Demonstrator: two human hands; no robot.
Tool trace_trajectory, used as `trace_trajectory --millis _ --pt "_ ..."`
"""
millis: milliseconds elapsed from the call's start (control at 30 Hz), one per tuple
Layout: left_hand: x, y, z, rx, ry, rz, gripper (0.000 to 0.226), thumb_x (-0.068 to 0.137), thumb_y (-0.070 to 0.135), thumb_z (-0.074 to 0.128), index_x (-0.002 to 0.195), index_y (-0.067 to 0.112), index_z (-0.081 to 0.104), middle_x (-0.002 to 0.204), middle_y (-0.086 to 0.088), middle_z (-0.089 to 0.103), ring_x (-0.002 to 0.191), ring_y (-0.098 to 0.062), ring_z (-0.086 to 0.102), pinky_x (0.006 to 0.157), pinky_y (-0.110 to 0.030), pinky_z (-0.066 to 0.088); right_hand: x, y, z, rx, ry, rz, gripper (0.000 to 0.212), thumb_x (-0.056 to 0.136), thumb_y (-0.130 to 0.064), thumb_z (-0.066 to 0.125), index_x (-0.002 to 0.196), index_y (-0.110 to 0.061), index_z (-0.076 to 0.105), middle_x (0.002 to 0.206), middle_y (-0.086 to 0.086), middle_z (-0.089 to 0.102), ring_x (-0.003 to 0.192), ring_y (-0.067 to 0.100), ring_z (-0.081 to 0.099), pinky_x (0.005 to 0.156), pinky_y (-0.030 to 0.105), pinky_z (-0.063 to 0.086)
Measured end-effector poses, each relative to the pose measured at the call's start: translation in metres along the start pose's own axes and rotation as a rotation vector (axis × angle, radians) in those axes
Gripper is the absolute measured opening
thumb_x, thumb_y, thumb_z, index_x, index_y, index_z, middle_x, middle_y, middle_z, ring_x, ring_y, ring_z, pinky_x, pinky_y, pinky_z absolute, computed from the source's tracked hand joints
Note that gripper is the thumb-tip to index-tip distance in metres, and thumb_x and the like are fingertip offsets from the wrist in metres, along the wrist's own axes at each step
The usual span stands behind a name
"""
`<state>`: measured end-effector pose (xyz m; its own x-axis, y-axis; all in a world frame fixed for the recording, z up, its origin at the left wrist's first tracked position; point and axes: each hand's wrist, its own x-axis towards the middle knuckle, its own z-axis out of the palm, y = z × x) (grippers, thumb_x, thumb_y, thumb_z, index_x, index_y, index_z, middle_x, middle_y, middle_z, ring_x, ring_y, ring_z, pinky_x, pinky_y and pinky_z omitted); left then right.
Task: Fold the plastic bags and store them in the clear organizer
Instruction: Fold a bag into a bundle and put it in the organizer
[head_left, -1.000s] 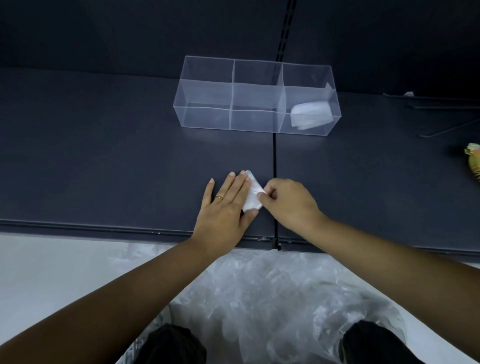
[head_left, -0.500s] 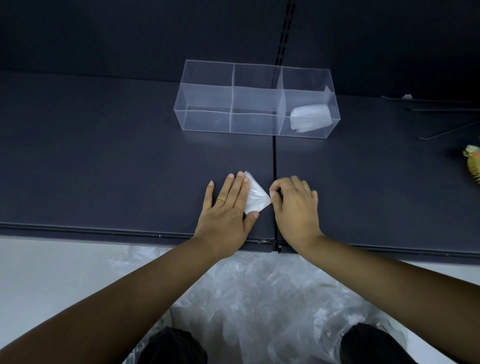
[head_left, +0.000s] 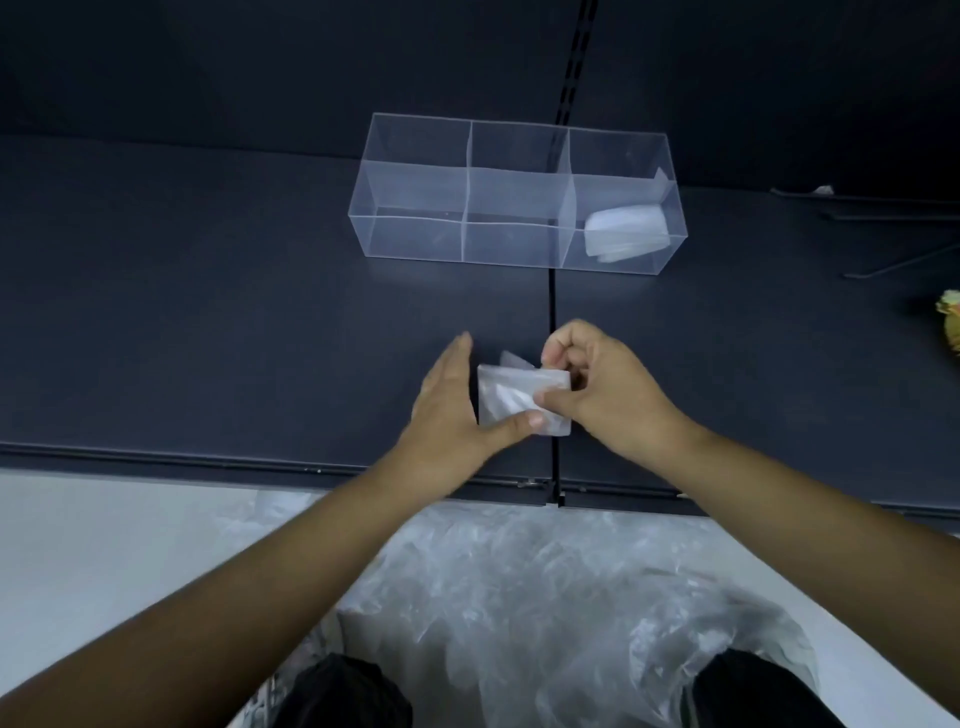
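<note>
A small folded plastic bag (head_left: 511, 397), white and translucent, is held up between both hands just above the dark shelf (head_left: 208, 338). My right hand (head_left: 602, 387) pinches its right edge with curled fingers. My left hand (head_left: 452, 402) cups its left side, fingers straight and thumb under the lower edge. The clear organizer (head_left: 514, 200) stands farther back with three compartments. Its right compartment holds one folded bag (head_left: 626, 231); the left and middle ones look empty.
A heap of loose clear plastic bags (head_left: 545, 597) lies on my lap below the shelf's front edge. A seam (head_left: 553, 312) runs front to back through the shelf. Thin metal rods (head_left: 893, 260) and a yellow object (head_left: 950, 322) sit at the far right.
The folded bag lay flat on the shelf under my left hand's fingers. Now both hands have lifted it and turned it upright, my right hand taking hold of its right edge.
</note>
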<state>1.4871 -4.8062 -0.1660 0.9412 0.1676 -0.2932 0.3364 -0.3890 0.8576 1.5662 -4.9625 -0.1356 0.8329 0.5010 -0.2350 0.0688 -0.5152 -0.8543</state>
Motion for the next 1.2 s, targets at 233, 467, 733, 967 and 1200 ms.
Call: trace_trajectory --millis 233,467,733,967,1200 --pt "0.022 0.025 -0.023 -0.369 -0.137 -0.009 0.015 0.075 0.022 0.078 0.087 0.015 0.071 0.084 0.003 0.074 0.078 -0.007 0.068 0.067 -0.014 0.050 -0.002 -0.008 -0.028 0.241 -0.102 0.023 0.033 0.081 -0.003 0.072 0.109 -0.017 0.062 0.084 0.014 0.068 0.079 0.018 0.062 0.078 0.029 0.051" --pt "0.040 0.032 -0.025 -0.127 0.154 0.165 0.008 0.087 0.020 0.070 0.079 0.023 0.072 0.079 0.008 0.071 0.075 0.001 0.063 0.073 -0.009 0.047 0.062 -0.003 -0.098 0.270 0.341 0.124 0.010 0.080 -0.011 0.075 0.086 -0.004 0.070 0.085 0.003 0.072 0.074 0.009 0.065 0.073 0.019 0.054" --pt "0.016 -0.020 0.007 0.634 -0.027 0.330 0.060 0.094 0.049 0.048 0.148 0.029 0.030 0.158 0.015 0.011 0.145 0.000 -0.004 0.116 -0.021 -0.010 0.147 0.022 -0.132 -0.487 0.506 0.197 0.013 0.080 -0.024 0.071 0.092 -0.019 0.072 0.115 0.006 0.063 0.111 0.027 0.056 0.100 0.036 0.040" --pt "0.013 -0.029 0.005 0.754 -0.034 0.398 0.063 0.096 0.055 0.037 0.151 0.031 0.018 0.158 0.017 -0.002 0.142 0.003 -0.017 0.115 -0.023 -0.017 0.149 0.014 -0.129 -0.809 0.422 0.120 0.022 0.071 -0.025 0.078 0.084 -0.021 0.060 0.114 0.008 0.048 0.104 0.027 0.052 0.095 0.037 0.033" --pt "0.013 -0.030 0.004 0.839 -0.041 0.395 0.065 0.095 0.059 0.022 0.152 0.033 0.005 0.156 0.018 -0.015 0.140 0.002 -0.027 0.114 -0.024 -0.020 0.146 0.011 -0.131 -0.799 0.310 0.215 0.007 0.075 -0.036 0.072 0.077 -0.032 0.067 0.140 0.001 0.038 0.127 0.027 0.035 0.104 0.040 0.026"
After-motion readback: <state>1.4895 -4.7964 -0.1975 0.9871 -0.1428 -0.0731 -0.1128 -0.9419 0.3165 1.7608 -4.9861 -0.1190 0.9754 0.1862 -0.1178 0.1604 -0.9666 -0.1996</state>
